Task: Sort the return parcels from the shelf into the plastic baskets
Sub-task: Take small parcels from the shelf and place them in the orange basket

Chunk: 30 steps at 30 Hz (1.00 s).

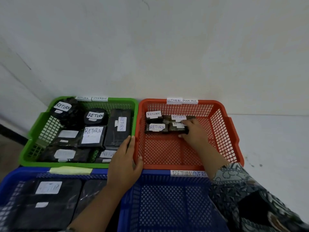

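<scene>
An orange basket (222,131) holds several small black parcels with white RETURN labels in its far left corner. My right hand (194,131) reaches into it and grips the nearest small parcel (177,128), thumb at its front edge, fingers over its top. My left hand (124,163) rests on the rims where the green basket (33,131) and the orange basket meet, fingers straight, thumb over the orange rim. The green basket is filled with several larger black RETURN parcels (92,135).
Two blue baskets stand nearest me: the left one (15,174) holds large black parcels, the right one (167,206) shows only its mesh floor. Paper labels are taped to the basket rims. A white wall rises behind; white floor lies to the right.
</scene>
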Each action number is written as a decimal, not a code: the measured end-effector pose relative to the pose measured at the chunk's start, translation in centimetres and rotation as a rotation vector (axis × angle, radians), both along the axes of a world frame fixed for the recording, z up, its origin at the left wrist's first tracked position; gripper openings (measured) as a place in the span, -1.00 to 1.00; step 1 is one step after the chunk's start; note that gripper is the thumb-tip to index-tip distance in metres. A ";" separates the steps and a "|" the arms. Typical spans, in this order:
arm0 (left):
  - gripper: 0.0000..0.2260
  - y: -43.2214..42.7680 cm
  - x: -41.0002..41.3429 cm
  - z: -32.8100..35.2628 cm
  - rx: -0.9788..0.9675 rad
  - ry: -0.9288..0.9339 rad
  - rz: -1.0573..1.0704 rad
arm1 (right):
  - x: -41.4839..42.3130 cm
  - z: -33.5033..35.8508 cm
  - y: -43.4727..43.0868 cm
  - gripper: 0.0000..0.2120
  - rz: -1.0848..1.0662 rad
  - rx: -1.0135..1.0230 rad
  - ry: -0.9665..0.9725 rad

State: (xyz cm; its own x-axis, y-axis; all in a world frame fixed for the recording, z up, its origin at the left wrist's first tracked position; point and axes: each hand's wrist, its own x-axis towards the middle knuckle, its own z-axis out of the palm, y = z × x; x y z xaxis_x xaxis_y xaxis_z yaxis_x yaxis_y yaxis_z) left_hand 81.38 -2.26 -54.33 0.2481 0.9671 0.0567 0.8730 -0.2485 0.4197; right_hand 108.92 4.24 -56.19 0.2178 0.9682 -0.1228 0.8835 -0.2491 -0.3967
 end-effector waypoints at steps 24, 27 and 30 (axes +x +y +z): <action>-0.35 -2.4 -1.6 3.9 0.058 0.106 -0.098 | -5.2 7.0 -5.7 -0.31 -0.013 0.126 -0.117; -0.38 -4.9 -4.5 5.7 0.064 0.112 -0.133 | -9.3 9.6 -8.0 -0.37 0.016 0.173 -0.112; -0.42 -7.7 -9.2 7.2 0.075 0.134 -0.133 | -14.9 11.8 -10.8 -0.39 0.066 0.224 -0.116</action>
